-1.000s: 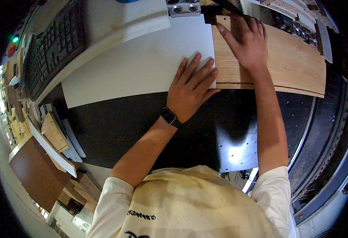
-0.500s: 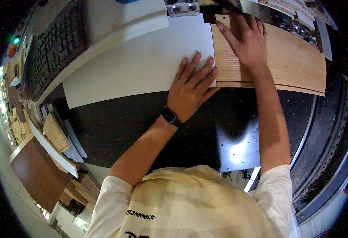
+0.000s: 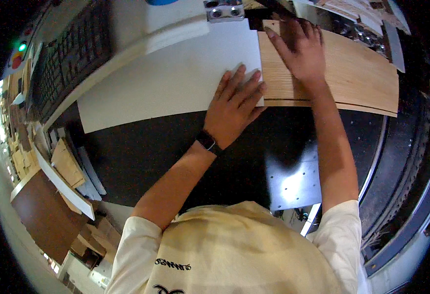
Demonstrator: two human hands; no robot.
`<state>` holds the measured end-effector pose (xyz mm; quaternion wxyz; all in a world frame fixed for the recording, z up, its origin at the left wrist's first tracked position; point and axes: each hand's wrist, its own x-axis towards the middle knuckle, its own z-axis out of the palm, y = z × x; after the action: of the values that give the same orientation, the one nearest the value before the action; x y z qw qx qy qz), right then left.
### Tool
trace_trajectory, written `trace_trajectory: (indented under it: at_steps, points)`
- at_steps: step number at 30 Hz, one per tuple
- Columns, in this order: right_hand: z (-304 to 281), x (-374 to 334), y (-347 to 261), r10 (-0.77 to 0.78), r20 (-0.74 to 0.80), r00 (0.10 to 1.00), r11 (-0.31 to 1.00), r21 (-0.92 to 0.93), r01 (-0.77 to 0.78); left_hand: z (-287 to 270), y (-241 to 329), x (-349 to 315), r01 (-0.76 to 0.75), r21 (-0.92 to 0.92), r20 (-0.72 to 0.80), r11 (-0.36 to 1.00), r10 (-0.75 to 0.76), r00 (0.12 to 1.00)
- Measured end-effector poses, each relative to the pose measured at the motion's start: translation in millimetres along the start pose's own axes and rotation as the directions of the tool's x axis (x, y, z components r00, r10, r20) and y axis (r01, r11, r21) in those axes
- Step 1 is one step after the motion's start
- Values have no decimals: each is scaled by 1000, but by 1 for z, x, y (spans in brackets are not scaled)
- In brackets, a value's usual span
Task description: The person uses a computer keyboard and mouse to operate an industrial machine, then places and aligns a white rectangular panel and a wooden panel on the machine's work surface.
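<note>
A white panel [image 3: 161, 83] lies on the black work surface, its right edge up against a wood-grain board [image 3: 357, 73] with a dark groove along its near edge. My left hand [image 3: 229, 110], a black watch on its wrist, rests flat on the panel's right end, fingers spread and close to the joint. My right hand [image 3: 305, 59] lies on the wood-grain board with its thumb spread out. Its fingers reach the board's far edge, where the fingertips are in shadow. Neither hand is closed around anything.
A metal block with round holes [image 3: 224, 11] sits just beyond the panel. At the left are a black keyboard [image 3: 75, 63] and a green lit lamp [image 3: 22, 47]. Wood offcuts [image 3: 68, 161] and a brown panel [image 3: 46, 210] stand lower left. A shiny perforated plate [image 3: 293, 183] lies near my body.
The whole view has shifted slightly. Both hands keep their places on the two boards, and the boards still meet at the same joint.
</note>
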<state>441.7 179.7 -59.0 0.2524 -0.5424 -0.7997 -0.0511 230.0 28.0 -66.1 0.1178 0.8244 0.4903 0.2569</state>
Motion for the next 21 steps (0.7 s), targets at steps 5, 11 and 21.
trace_trajectory:
  at_steps: [5, 11, 21]
  points:
    - [-31, -28, -7, 90, -16, 996, 993, 71, -89, -3, 1, -4, 5, 23, 25, 1000, -5, 1000]
    - [-98, -114, 44, 387, -92, 918, 918, 132, -374, -3, 1, -4, -17, 56, -12, 998, 18, 1000]
    - [-101, -214, 166, 701, -152, 697, 670, -195, -717, -9, 0, 0, -60, 104, 38, 993, 56, 998]
